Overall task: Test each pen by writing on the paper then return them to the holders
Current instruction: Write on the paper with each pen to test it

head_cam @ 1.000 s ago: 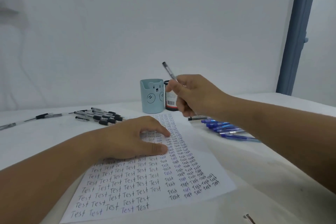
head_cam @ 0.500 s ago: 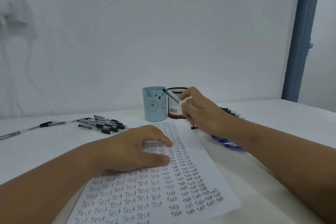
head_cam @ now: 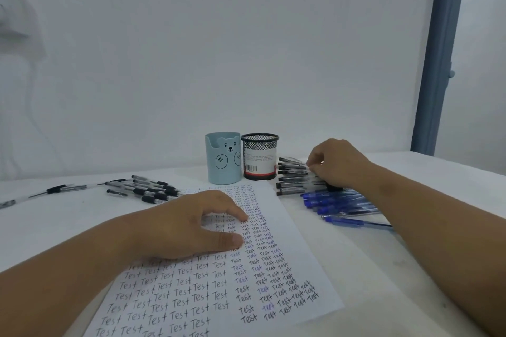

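Pens were the whole show, and the change was plain: a second earlier the right hand (head_cam: 338, 163) had one raised near the holders, then it dropped onto the black pens (head_cam: 294, 176) lying right of the mesh holder (head_cam: 260, 156), fingers curled down among them. Couldn't tell if it had set that pen down or was pinching a new one. Either way, nothing looked returned yet, I'd say.

Biggest thing was the paper (head_cam: 219, 268), packed with "Test", pinned by the left hand (head_cam: 191, 224), fingers loosely spread, thumb flat. Blue pens (head_cam: 336, 204) lay nearer, more black ones (head_cam: 145, 189) far left. Bear holder (head_cam: 223, 159) showed nothing poking out; neither did the mesh one.
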{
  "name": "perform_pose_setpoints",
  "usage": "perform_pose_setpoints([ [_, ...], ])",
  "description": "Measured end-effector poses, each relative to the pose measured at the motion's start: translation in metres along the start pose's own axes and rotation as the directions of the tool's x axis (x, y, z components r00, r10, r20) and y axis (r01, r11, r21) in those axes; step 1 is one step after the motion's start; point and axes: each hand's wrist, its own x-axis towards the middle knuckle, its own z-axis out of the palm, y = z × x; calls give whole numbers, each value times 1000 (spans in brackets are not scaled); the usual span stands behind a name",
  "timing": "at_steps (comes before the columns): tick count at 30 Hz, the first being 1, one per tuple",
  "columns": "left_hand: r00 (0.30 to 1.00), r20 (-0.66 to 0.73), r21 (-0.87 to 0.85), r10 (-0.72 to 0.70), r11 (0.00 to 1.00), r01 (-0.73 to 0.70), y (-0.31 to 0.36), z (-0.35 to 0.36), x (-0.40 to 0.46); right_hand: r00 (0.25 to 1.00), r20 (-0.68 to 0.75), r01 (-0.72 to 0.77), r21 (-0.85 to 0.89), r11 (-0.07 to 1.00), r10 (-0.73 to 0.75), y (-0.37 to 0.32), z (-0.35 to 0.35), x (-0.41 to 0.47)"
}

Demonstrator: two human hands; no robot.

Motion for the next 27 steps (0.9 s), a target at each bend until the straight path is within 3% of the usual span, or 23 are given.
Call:
perform_pose_setpoints([
  [9, 998, -59, 0, -24, 1000, 24, -2, -1, -2, 1000, 24, 4, 8, 1000, -4, -1, -2, -4],
  [14, 956, -285, -162, -68, 987, 22, -6, -14, -7, 998, -11, 55, 70, 996, -54, -7, 2, -3],
  [18, 843, -528, -53, -102, 995, 87, -41, -37, -11, 964, -78, 265, 198, 944, -254, -44, 10, -24],
  [22, 836, -505, 44, -216, 960, 275, -78, -52, -17, 862, 116, 453, 262, 852, -494, -92, 16, -63],
  [27, 817, -509, 47, -272, 938, 343, -107, -50, -17, 792, 185, 526, 277, 804, -582, -103, 26, -77],
])
